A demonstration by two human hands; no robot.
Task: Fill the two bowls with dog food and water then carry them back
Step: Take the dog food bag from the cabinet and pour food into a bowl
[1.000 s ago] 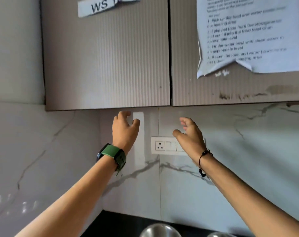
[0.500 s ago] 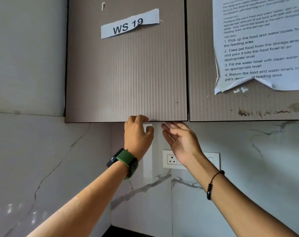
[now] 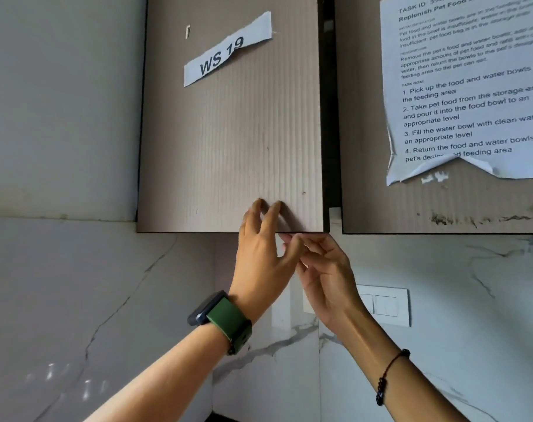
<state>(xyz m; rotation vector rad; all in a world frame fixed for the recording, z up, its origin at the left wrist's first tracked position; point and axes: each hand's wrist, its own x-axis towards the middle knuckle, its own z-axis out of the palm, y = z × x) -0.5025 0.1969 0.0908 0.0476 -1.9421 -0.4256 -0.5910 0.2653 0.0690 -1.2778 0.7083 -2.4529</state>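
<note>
Reaching up to the wall cupboard, the person is working both hands at the bottom edge of the left cupboard door [image 3: 228, 132], the one bearing the "WS 19" label [image 3: 227, 50]. The left hand [image 3: 260, 260] is laying two fingers [image 3: 274, 214] up the ribbed front of the door, with the thumb seemingly tucked below the edge, so it looks to be pinching the door's lower lip. The right hand [image 3: 326, 269] is sitting just beside it, its fingers loosely curled and hooking under that same edge near the corner; how firmly they are gripping, I cannot tell. A dark gap is showing between this door and the right cupboard door [image 3: 442, 202], so the left door looks to be coming ajar.

By my reading, this is the fetch-the-food step, with the cupboard serving as the storage spot. The next move is calling for a steady pull outward, swinging the door on its far-left side, then a hand going free to reach in.

Plenty is hidden. The two bowls are not in view at all, nor is any dog food; the cupboard's inside is only a black slit. The instruction sheet [image 3: 472, 95] is running off the right edge, and the bench is lying below the picture.
</note>
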